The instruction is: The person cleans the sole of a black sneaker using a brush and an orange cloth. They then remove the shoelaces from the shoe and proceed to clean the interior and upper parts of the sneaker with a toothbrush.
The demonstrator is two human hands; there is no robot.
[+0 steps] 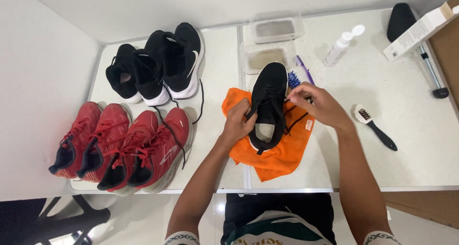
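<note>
Shoe: we have a black shoe (267,104) lying on an orange cloth (279,154) at the middle of the white table (411,130), toe pointing away from us.
Left hand: our left hand (237,123) is closed on the shoe's near side by the opening, fingers pinched on a black lace (251,112).
Right hand: our right hand (318,104) sits just beside the shoe's right edge, fingers pinched together on the other lace end.
Step in hand: we judge this to be work on the laces, either loosening or threading; which one, we cannot tell.
Next move calls for: a steady hold with the left while the right draws lace through the eyelets without dragging the shoe off the cloth.
Tools: a purple-handled brush (300,72) lies just beyond the shoe, a black-handled brush (375,127) to the right, a white bottle (340,46) further back, two clear tubs (275,32) at the far edge.
Other shoes: black shoes (160,68) and red shoes (122,144) are lined up at left, well apart from our hands.
</note>
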